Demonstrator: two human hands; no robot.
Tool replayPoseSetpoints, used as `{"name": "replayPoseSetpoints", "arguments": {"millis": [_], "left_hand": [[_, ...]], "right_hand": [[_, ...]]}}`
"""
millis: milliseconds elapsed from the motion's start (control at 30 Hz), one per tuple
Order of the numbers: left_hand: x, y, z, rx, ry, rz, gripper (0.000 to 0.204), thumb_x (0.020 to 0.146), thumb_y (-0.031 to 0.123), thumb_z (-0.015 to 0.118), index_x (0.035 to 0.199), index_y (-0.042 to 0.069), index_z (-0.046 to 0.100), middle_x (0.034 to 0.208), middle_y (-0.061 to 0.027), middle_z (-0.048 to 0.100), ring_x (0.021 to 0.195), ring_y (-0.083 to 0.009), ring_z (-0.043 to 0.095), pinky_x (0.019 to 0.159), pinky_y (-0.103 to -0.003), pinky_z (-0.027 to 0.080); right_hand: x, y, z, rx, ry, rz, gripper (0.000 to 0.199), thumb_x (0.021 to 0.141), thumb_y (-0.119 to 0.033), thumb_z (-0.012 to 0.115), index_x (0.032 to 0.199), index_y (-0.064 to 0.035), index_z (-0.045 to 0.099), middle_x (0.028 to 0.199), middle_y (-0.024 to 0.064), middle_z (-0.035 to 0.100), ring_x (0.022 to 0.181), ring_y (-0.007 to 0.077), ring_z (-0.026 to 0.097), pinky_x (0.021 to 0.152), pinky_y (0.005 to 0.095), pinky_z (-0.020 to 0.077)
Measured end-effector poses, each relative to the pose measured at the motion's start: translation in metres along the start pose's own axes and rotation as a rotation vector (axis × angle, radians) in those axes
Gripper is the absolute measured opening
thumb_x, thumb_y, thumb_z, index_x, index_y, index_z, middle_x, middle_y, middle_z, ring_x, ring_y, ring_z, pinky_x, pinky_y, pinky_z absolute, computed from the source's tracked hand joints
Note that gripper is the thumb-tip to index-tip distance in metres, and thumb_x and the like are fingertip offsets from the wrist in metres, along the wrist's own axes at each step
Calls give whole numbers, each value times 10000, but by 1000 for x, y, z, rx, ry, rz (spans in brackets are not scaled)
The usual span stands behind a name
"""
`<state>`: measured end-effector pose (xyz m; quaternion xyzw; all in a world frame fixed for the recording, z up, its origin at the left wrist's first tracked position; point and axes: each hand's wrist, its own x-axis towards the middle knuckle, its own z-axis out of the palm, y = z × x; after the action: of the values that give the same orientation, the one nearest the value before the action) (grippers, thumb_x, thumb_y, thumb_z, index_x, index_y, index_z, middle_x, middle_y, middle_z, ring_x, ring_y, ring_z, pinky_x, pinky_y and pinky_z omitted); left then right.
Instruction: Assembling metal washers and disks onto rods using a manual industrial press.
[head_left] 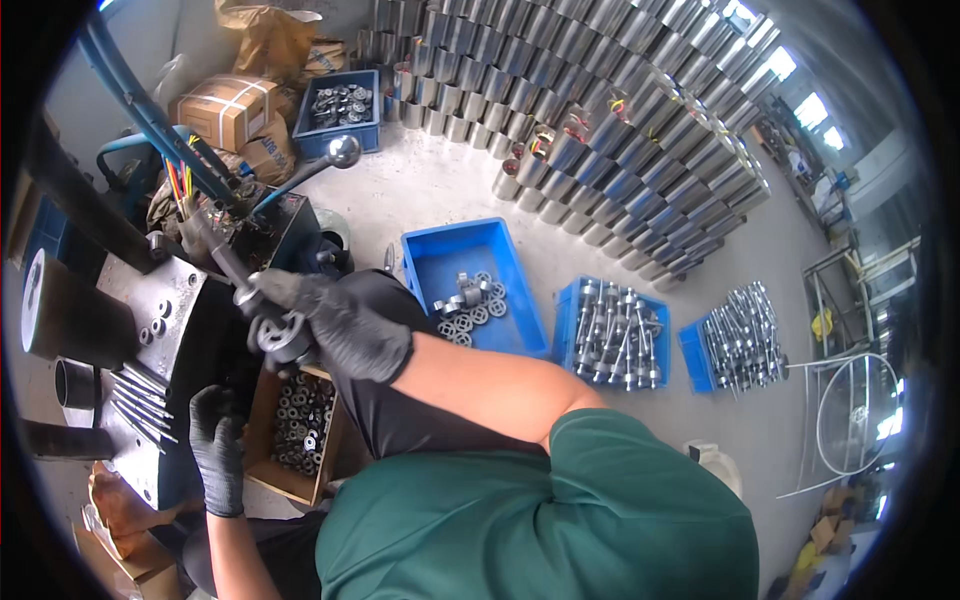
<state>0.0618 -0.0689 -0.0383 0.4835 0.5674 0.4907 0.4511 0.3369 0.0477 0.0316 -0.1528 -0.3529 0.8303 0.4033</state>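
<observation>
My right hand (355, 330), in a dark grey glove, is closed around a metal shaft (230, 262) that slants up to the left. A spoked, wheel-like metal part (283, 338) sits at the shaft's lower end, just under my fingers. My left hand (218, 455), also gloved, is beside the steel bench, its fingers curled; anything between them is hidden. Between my hands stands a cardboard box (268, 472) of small ring-shaped metal parts. On the steel bench (190, 345) lie several thin rods (142, 402) and a few dark rings (158, 326).
A blue bin (515, 300) with several wheel-like parts stands ahead. Farther right, two blue crates (566, 325) (697, 355) hold finished-looking metal shafts. Stacked steel cylinders (600, 150) fill the back. A ball-ended lever (343, 152) juts out near the bench; thick dark cylinders (75, 310) stick out at left.
</observation>
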Motion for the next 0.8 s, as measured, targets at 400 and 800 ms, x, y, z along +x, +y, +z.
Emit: {"name": "replayPoseSetpoints", "arguments": {"millis": [400,800], "left_hand": [[-2,-39,-8,248,-143,-141,375,975,80,605,1347,46,576,1160,-40,621,1025,-111,568,863,-270,497],[-9,-62,4,361,-264,-256,350,990,19,577,1338,-10,557,1159,-84,649,1000,-161,612,894,-288,516]], "right_hand": [[-239,-82,-236,-407,885,69,225,912,-264,740,1049,-98,674,863,30,690,730,161,697,669,332,604],[-577,-119,-415,-416,1743,540,212,907,-232,701,1016,-52,685,813,122,666,611,279,651,553,424,556]]}}
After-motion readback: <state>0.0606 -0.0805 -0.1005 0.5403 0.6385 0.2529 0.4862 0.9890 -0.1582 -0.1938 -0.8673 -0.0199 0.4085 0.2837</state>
